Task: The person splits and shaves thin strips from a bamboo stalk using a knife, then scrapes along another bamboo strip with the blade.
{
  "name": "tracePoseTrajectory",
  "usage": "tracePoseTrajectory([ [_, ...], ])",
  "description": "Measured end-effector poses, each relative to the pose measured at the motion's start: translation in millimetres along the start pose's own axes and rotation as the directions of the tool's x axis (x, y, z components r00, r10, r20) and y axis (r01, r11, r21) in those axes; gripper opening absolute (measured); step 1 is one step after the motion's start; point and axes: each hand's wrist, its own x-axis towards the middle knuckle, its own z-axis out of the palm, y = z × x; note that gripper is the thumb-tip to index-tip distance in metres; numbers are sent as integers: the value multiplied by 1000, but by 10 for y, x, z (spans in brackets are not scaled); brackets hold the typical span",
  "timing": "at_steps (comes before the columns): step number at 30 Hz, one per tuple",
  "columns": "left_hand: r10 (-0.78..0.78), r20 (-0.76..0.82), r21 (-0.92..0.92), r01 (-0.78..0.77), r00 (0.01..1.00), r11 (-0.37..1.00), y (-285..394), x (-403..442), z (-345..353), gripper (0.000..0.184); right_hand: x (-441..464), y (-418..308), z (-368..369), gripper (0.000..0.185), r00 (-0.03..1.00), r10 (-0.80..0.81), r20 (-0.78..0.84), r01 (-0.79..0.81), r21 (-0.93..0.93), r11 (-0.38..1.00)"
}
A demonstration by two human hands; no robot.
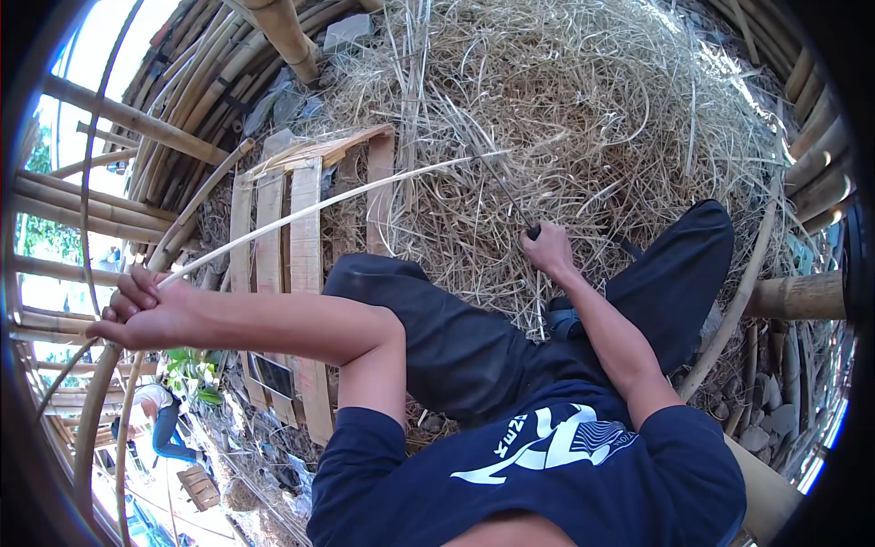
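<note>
My left hand (146, 312) is stretched out to the left, its fingers closed round one end of a long pale bamboo strip (301, 215). The strip slants up and right across the view, over a slatted wooden crate. My right hand (550, 250), in front of my knees, grips the dark handle of a knife (510, 198). The thin blade points up and left and meets the strip near its far end; whether it cuts in, I cannot tell. A thin brown strip passes close by my left fingers, and I cannot tell whether they hold it.
Dry shavings (592, 100) lie heaped in front of me. The wooden crate (269, 219) stands to the left of my knees. Bamboo poles (137, 123) form a frame on the left, with more poles (802, 296) on the right. Another person (164, 424) is at lower left, outside.
</note>
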Motion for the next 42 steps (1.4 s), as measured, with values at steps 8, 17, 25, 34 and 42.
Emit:
tracePoseTrajectory([
  [8,-68,53,-83,73,996,994,188,232,-334,42,301,461,198,39,972,220,-82,-220,17,975],
  [17,-123,373,-486,307,920,818,133,558,-598,46,105,180,123,37,990,90,-106,-89,9,996],
  [25,-81,481,-452,326,873,831,272,528,-559,42,67,50,86,28,980,-162,-117,163,-7,987],
  [34,2,303,-312,97,953,945,519,727,-858,42,246,410,186,40,975,224,2,-224,-33,974],
  [42,-34,512,-478,317,859,819,237,915,-997,44,-15,-82,118,35,995,-67,69,71,-62,996],
])
